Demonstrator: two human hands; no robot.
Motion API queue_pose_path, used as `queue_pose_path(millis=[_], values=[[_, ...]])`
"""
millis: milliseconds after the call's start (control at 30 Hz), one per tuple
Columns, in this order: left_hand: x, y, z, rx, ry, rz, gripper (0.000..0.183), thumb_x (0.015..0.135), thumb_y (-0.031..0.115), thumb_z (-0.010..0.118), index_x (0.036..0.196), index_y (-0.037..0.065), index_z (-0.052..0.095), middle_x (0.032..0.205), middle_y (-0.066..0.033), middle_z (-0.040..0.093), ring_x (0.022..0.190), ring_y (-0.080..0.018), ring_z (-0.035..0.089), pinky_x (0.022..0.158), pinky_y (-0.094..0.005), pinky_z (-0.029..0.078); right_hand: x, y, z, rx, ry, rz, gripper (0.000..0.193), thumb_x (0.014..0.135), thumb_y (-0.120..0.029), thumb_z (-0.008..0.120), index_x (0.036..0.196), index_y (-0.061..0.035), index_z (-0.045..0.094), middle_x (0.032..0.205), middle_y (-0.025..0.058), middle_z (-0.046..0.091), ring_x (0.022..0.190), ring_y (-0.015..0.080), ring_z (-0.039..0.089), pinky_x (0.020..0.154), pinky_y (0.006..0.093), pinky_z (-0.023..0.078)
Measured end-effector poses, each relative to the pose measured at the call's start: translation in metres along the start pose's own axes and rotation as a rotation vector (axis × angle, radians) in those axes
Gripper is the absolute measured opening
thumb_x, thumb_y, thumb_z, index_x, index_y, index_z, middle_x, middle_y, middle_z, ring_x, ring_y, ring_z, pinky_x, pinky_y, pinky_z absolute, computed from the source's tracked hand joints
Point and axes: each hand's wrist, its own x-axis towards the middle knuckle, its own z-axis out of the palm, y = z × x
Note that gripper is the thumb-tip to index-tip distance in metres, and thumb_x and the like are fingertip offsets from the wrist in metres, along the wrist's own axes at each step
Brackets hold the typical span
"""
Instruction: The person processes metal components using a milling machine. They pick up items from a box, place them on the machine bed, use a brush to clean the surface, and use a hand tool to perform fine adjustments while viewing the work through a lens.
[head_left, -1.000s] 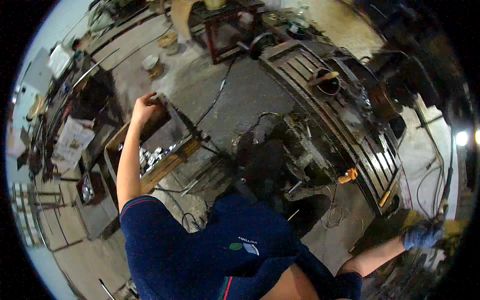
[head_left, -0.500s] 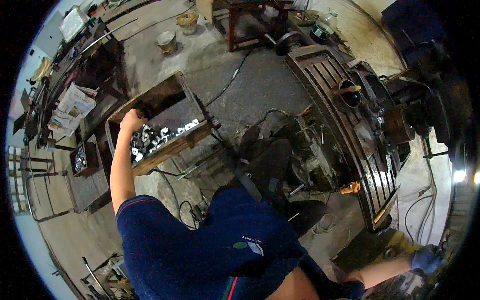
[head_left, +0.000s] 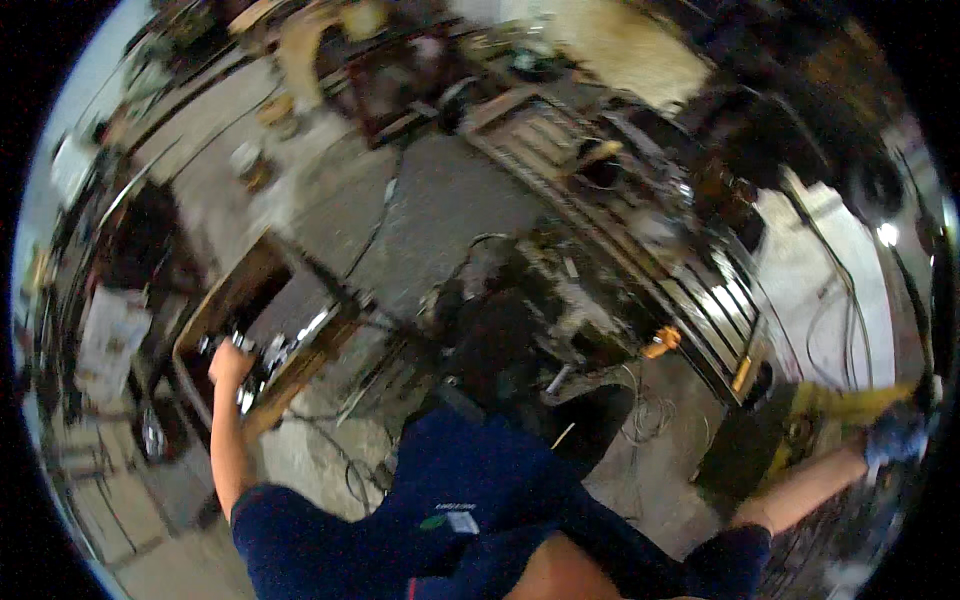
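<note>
My bare left hand point(head_left: 231, 362) is down inside a wooden tray point(head_left: 275, 398) at the left, among small shiny metal parts point(head_left: 285, 350). Its fingers look curled, but blur hides what is between them. More metal pieces lie right beside its fingertips. Far out to the right, my right hand point(head_left: 896, 437) wears a blue-grey glove. It is by dark machinery near the picture's rim, and its fingers are too smeared to read.
A machine with a slotted table point(head_left: 640, 235) stands at the right, an orange-handled tool point(head_left: 662, 341) by its edge. A cable point(head_left: 378, 235) crosses the floor. Buckets point(head_left: 252, 165) stand at the back left. Newspaper point(head_left: 112, 330) hangs left of the tray.
The whole view has swung and blurred. My left hand has come from the tray's far left edge down among the metal parts. My right arm stays stretched out to the right.
</note>
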Motion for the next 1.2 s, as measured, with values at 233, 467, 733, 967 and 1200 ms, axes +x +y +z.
queue_pose_path(millis=[233, 467, 733, 967, 1200], values=[[0.017, -0.013, -0.013, -1.414, -0.141, 0.055, 0.030, 0.081, 0.017, 0.057, 0.106, 0.001, 0.055, 0.075, -0.0066, 0.059, 0.063, -0.0192, 0.056, 0.061, -0.0350, 0.049, -0.164, -0.073, -0.132, 2.526, -0.756, 1.139, 0.033, 0.084, -0.032, 0.049, 0.092, -0.0029, 0.063, 0.085, 0.0073, 0.063, 0.077, 0.0188, 0.057, 0.075, 0.0316, 0.046], [0.010, 0.124, -0.071, -2.175, -0.412, 0.233, 0.036, 0.085, 0.008, 0.047, 0.119, -0.005, 0.046, 0.115, -0.0223, 0.051, 0.105, -0.0354, 0.051, 0.099, -0.0495, 0.035, -0.338, -0.160, -0.205, 1.770, -1.918, 0.451, 0.044, 0.070, -0.030, 0.073, 0.101, -0.0003, 0.062, 0.086, 0.0038, 0.063, 0.073, 0.0094, 0.054, 0.064, 0.0244, 0.044], [-0.023, 0.307, -0.068, -2.406, -0.771, 0.311, 0.040, 0.076, 0.001, 0.046, 0.113, -0.014, 0.042, 0.108, -0.0302, 0.050, 0.099, -0.0389, 0.049, 0.093, -0.0445, 0.040, -0.411, -0.239, -0.240, 2.026, -2.027, 0.757, 0.048, 0.071, -0.037, 0.071, 0.099, -0.0004, 0.060, 0.090, 0.0063, 0.062, 0.084, 0.0168, 0.055, 0.075, 0.0351, 0.040], [-0.065, 0.362, -0.062, -1.894, -0.668, 0.845, 0.030, 0.082, 0.004, 0.053, 0.108, -0.010, 0.047, 0.092, -0.0178, 0.058, 0.080, -0.0229, 0.058, 0.079, -0.0355, 0.050, -0.322, -0.176, -0.262, 1.985, -1.341, 0.742, 0.047, 0.071, -0.023, 0.070, 0.106, 0.0006, 0.050, 0.093, 0.0085, 0.058, 0.078, 0.0216, 0.055, 0.072, 0.0324, 0.045], [-0.080, 0.358, -0.048, -1.483, -0.597, 0.904, 0.018, 0.084, 0.012, 0.058, 0.096, 0.000, 0.051, 0.070, -0.0076, 0.057, 0.054, -0.0163, 0.055, 0.047, -0.0280, 0.042, -0.174, -0.122, -0.250, 1.510, -1.408, -0.297, 0.051, 0.074, -0.047, 0.058, 0.102, -0.0043, 0.055, 0.086, 0.0192, 0.062, 0.083, 0.0345, 0.060, 0.076, 0.0391, 0.046]])
